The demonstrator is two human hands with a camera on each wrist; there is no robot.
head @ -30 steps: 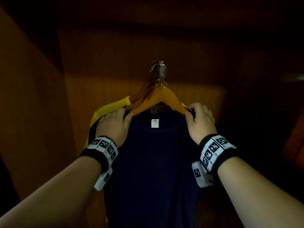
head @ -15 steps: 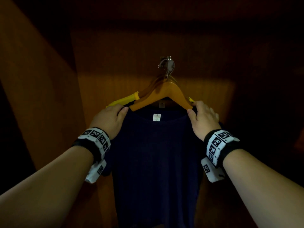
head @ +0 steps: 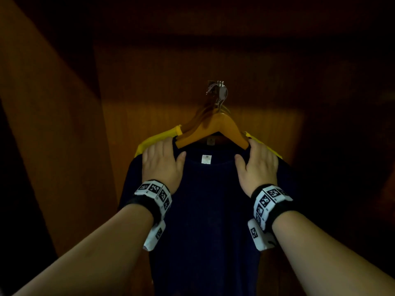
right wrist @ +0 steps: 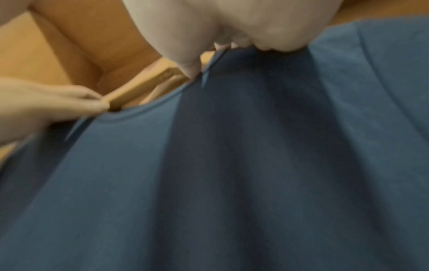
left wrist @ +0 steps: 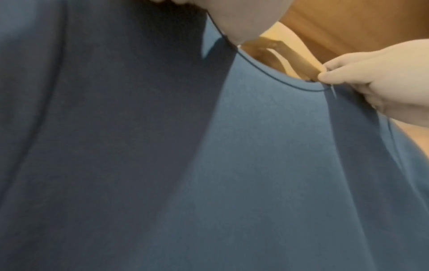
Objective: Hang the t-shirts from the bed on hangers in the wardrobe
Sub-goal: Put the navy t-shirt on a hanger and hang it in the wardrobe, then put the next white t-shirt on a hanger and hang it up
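A navy t-shirt [head: 209, 210] hangs on a wooden hanger [head: 215, 127] inside the dark wardrobe. Behind it, a yellow t-shirt [head: 158, 139] hangs on another wooden hanger. My left hand [head: 171, 150] lies over the navy shirt's left shoulder, thumb on the front by the collar. My right hand [head: 245, 150] does the same on the right shoulder. In the right wrist view the left hand [right wrist: 97, 104] pinches the fabric beside the hanger's end. In the left wrist view the right hand [left wrist: 325, 73] pinches the collar edge by the other end.
The hangers' metal hooks [head: 220, 90] bunch together on a fitting high at the wardrobe's back panel [head: 149, 82]. A wooden side wall [head: 53, 146] stands close on the left. The right side is in deep shadow.
Both hands have slid from the hanger's tips down onto the navy shirt's shoulders. The shirt now hangs squarer, and the yellow shirt shows behind it on both sides.
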